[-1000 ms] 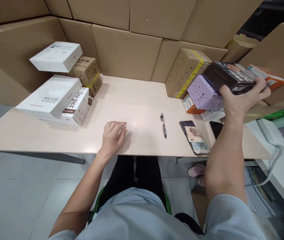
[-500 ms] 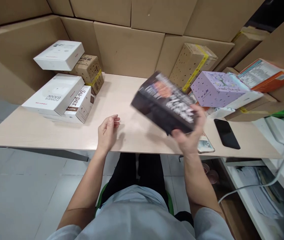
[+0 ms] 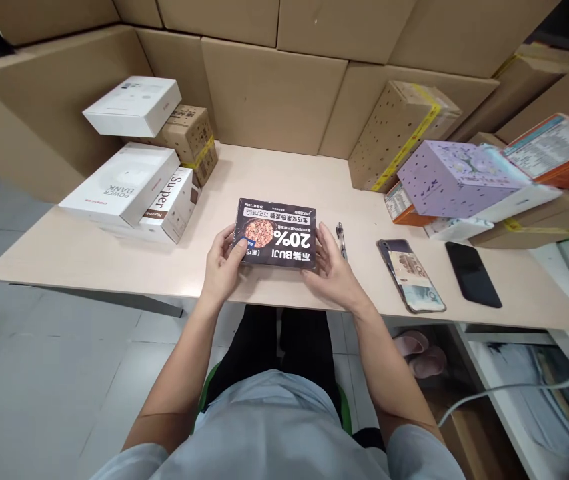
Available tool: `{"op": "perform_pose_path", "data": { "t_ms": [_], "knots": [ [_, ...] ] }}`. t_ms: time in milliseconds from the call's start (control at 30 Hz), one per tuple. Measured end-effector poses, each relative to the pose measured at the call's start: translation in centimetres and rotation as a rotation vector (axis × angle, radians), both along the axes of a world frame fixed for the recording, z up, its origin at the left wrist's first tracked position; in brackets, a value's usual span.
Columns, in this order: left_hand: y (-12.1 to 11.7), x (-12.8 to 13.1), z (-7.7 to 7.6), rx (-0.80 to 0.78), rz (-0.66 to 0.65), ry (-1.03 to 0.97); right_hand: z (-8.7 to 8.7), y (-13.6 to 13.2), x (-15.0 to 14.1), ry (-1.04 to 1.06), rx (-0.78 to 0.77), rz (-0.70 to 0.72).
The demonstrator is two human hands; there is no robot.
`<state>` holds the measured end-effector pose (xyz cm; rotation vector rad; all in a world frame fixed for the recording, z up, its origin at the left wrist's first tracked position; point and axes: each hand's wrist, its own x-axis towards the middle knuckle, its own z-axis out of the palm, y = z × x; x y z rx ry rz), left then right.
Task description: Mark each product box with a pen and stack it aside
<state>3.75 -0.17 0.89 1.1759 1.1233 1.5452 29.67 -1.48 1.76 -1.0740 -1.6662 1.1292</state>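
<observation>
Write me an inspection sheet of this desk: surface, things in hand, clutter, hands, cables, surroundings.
Surface: pale tabletop, bare in the middle back.
Things in hand: dark box, its "20%" upside down to the camera.
Clutter: pen, black phone, power bank box, purple box.
Hands: left hand and right hand grip opposite ends of the dark box.
Cables: one grey cable, lower right.
Surroundings: cardboard panels behind; pink slippers below.
</observation>
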Motion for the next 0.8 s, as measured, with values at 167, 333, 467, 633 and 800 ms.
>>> {"op": "perform_pose_path", "data": {
  "t_ms": [167,333,467,633,800],
  "knots": [
    [-0.4,-0.1,0.2,0.036,-0.008,0.046,0.7,0.0,-0.1,0.131,-0.159,0.042],
    [-0.7,0.0,0.4,0.127,-0.078,0.131,1.0,0.1,-0.1,0.24,-0.059,-0.031],
    [-0.7,0.0,0.0,0.198,-0.107,0.232,0.6,0.3,-0.1,0.313,0.043,-0.185],
    [-0.6,-0.2,-0.4,0.304,0.034,0.548,0.4,0.4,0.4,0.302,0.118,-0.324],
    [-0.8,0.2,-0.5,0.35,0.14,0.613,-0.3,0.5,1.3,0.331,0.152,-0.371]
  ]
}}
